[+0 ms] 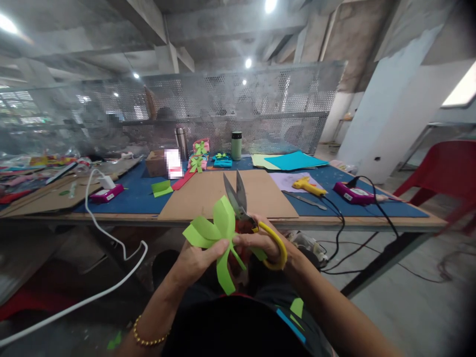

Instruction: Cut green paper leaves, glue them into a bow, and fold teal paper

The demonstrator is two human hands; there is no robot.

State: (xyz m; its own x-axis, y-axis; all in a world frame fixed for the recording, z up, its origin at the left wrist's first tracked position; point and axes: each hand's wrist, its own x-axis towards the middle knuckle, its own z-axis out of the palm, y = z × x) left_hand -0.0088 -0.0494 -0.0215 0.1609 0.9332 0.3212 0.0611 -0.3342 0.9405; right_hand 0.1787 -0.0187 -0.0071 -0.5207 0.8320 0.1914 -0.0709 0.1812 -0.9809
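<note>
A bright green paper flower with several long petals is held in front of my lap, just off the table's front edge. My left hand pinches it near the centre between thumb and fingers. From the other side, the thumb of my right hand also presses on the flower's centre. Yellow-handled scissors hang on that same right hand, blades parted and pointing up and away from me. Some of the right fingers are hidden behind the paper and the handle.
On the blue-topped table lie a cardboard sheet, a yellow glue gun, a tweezer-like metal tool, blue paper and purple power strips. Finished-looking green paper flowers, a green bottle and a steel flask stand behind. Paper scraps rest on my lap.
</note>
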